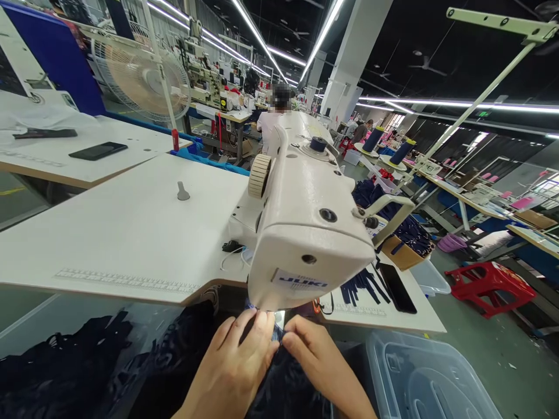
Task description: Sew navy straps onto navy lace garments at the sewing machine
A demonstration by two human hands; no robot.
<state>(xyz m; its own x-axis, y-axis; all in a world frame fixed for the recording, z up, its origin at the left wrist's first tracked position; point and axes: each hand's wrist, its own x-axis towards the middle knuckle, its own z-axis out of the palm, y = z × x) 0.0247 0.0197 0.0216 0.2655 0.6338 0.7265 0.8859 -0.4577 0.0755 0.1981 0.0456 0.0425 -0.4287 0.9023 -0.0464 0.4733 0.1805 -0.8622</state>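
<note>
A white JUKI sewing machine stands in front of me, its head hiding the needle area from above. Just under it, my left hand presses down at the lit sewing spot, fingers bent and close together. My right hand pinches the edge of a dark navy piece of fabric between thumb and forefinger. That fabric lies between the two hands, and its far end is hidden by the machine head. More dark cloth hangs below the hands.
Navy strips and a black phone lie right of the machine. A lidded clear plastic box stands at lower right, a red stool beyond. Dark garments fill a bin at lower left. A small grey tool lies on the white table.
</note>
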